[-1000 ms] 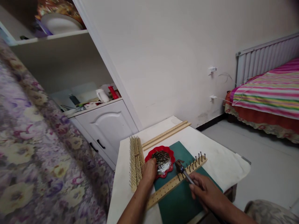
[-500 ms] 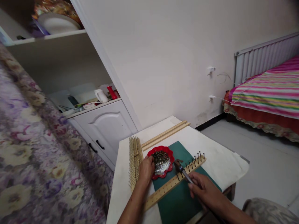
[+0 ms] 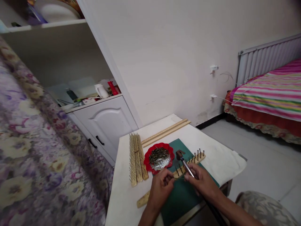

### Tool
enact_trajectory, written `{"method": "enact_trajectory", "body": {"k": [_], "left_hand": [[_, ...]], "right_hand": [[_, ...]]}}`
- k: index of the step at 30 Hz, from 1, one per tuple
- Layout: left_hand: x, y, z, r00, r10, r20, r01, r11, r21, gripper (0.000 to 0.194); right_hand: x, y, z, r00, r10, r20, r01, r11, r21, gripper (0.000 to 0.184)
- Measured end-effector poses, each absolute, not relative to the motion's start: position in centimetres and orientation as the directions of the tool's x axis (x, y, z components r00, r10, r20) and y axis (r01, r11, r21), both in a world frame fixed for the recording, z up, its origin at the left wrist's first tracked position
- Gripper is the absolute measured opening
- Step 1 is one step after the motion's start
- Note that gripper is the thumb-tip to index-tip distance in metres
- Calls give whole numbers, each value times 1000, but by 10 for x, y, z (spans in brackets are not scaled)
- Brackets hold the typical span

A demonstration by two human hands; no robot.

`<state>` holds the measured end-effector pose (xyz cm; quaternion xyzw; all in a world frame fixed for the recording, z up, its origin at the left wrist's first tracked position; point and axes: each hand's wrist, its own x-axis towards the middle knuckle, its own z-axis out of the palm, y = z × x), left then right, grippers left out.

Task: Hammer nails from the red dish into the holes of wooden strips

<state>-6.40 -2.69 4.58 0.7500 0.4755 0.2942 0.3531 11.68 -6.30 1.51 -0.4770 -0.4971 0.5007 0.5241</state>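
My left hand [image 3: 162, 187] is closed in a pinch on a thin nail over the wooden strip [image 3: 164, 185] that lies across the green mat [image 3: 183, 201]. My right hand [image 3: 202, 183] grips the handle of a small hammer [image 3: 183, 160], whose head hangs above the strip's row of standing nails [image 3: 196, 155]. The two hands nearly touch above the strip's middle. A red dish [image 3: 159, 157] heaped with loose nails sits just beyond the left hand.
Several nailed strips [image 3: 135, 160] lie stacked left of the dish, and two plain strips [image 3: 166, 132] lie at the table's far edge. A white cabinet [image 3: 105, 124] stands behind, a flowered cloth [image 3: 35, 141] to the left, a striped bed [image 3: 270, 94] to the right.
My left hand has left the red dish and come toward me with a nail, meeting the right hand over the strip. The view has dipped slightly.
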Motion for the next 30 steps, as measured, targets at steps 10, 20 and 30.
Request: {"method": "enact_trajectory", "body": {"k": [10, 20, 30], "left_hand": [[-58, -36, 41, 342, 936, 86, 350, -212, 912, 9], [-36, -45, 14, 276, 961, -8, -163, 55, 985, 22], [-64, -22, 4, 41, 999, 34, 36, -35, 999, 20]], "right_hand": [[112, -65, 11, -125, 992, -1, -140, -19, -990, 23], [107, -65, 9, -113, 993, -19, -188, -40, -981, 26], [113, -67, 13, -43, 999, 17, -120, 12, -993, 17]]}}
